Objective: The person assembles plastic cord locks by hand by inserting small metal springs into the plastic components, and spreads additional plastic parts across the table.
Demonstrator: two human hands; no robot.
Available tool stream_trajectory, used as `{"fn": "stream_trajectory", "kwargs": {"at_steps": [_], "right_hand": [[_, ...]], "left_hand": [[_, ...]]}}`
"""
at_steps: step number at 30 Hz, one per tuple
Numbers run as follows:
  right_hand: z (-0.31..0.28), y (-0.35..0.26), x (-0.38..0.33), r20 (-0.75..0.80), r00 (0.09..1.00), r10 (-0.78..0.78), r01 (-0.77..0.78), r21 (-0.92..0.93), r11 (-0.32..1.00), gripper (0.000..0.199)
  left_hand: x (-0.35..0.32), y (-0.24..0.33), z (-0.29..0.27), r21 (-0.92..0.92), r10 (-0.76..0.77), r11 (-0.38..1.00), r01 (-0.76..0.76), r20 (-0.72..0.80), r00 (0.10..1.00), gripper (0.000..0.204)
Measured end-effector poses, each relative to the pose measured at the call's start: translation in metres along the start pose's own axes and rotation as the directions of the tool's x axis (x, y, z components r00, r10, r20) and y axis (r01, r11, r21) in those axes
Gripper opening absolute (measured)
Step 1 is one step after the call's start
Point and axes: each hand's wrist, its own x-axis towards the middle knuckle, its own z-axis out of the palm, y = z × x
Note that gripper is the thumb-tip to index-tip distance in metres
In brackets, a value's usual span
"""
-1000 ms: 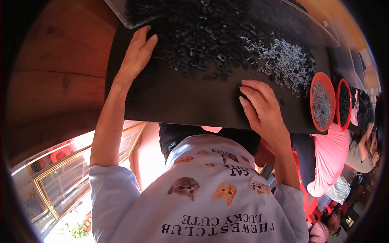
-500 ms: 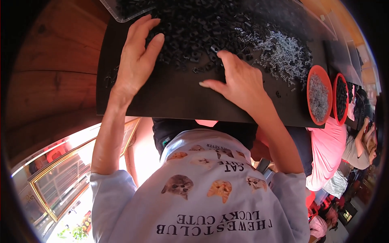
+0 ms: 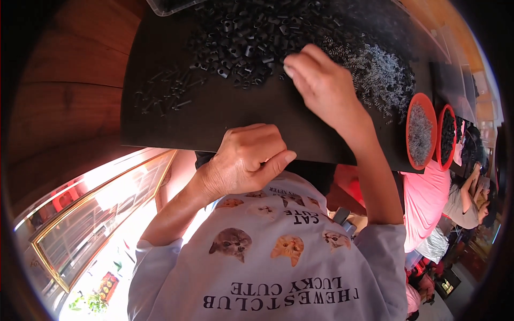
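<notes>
I see a dark work table [image 3: 214, 115], its near edge curving across the mid frame. At its right end sit two round red bowls side by side: the nearer bowl [image 3: 421, 131] holds small grey metal bits, the farther bowl [image 3: 447, 136] holds black bits. A few thin black pins [image 3: 166, 96] lie scattered on the table's left part, apart from the rest. Top left, the corner of a clear plastic tray [image 3: 168, 5] pokes in. Behind the table, a brown wood surface [image 3: 59, 91]. Lower left, a gold-framed glass panel [image 3: 101, 208] w/ bright light. Far right, another person in a pink top [image 3: 425, 200], seated; details too small to tell.
</notes>
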Motion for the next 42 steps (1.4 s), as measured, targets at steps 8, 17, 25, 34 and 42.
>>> {"fn": "stream_trajectory", "kwargs": {"at_steps": [8,17,25,34,42], "right_hand": [[-0.005,0.000,-0.006,0.060,0.993,0.102,-0.101,-0.019,0.995,0.026],[-0.004,-0.003,-0.006,-0.034,0.999,0.006,-0.007,-0.018,1.000,0.052],[-0.027,0.002,-0.050,-0.060,0.989,0.132,-0.133,-0.009,0.991,0.047],[-0.046,0.009,-0.080,-0.065,0.975,0.213,-0.215,-0.024,0.976,0.044],[-0.045,0.004,-0.074,-0.062,0.978,0.197,-0.197,0.018,0.980,0.041]], "left_hand": [[0.009,-0.007,-0.021,0.122,0.036,0.992,0.008,-0.350,0.936,0.005],[0.081,-0.073,-0.087,0.459,-0.131,0.821,0.341,-0.430,0.893,0.064],[0.116,-0.108,-0.082,0.574,-0.172,0.716,0.398,-0.407,0.897,0.080],[0.129,-0.099,-0.055,0.674,-0.023,0.696,0.248,-0.324,0.946,0.075],[0.145,-0.099,-0.040,0.660,0.090,0.745,0.093,-0.238,0.967,0.065]]}}
